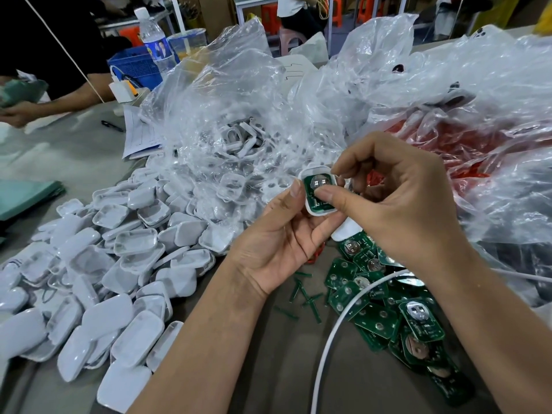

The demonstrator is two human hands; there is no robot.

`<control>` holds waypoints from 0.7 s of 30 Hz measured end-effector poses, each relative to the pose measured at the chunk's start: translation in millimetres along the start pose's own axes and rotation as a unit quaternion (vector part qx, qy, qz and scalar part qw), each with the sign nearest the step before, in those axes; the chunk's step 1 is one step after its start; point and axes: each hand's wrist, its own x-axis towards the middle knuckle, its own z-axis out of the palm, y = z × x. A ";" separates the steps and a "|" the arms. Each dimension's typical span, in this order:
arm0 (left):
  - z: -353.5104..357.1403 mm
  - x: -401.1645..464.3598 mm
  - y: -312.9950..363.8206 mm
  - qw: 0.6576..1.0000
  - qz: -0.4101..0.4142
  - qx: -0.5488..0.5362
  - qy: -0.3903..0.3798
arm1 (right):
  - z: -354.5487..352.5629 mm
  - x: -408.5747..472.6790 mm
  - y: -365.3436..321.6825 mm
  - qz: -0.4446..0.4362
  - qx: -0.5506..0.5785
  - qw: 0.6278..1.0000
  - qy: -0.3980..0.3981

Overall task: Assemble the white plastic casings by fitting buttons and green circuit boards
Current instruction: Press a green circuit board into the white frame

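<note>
My left hand (pixel 277 243) holds a white plastic casing (pixel 310 211) from below, thumb on its left rim. A green circuit board (pixel 316 188) with a round metal battery clip lies inside the casing. My right hand (pixel 397 204) comes from the right, its thumb and fingertips pressing on the board. A heap of white casings (pixel 113 270) covers the table at left. Loose green circuit boards (pixel 385 312) lie in a pile at lower right, below my right wrist.
Clear plastic bags (pixel 239 115) holding more white casings sit behind my hands; a bag with red parts (pixel 466 144) is at right. A white cable (pixel 331 339) crosses the boards. Another person's arm (pixel 53 100), a bottle (pixel 155 40) and a blue basket (pixel 131 64) are at far left.
</note>
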 end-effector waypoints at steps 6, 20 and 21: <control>-3.4 1.0 0.2 1.000 0.024 -0.002 -0.001 | 2.4 -0.4 0.1 -0.015 -0.013 1.000 -0.005; -5.3 3.7 0.1 0.996 0.090 -0.012 -0.015 | 4.9 -2.6 -0.1 -0.122 -0.103 0.987 -0.014; -4.8 4.0 -0.2 0.995 0.099 -0.017 -0.006 | 5.4 -3.0 0.2 -0.122 -0.103 0.987 -0.021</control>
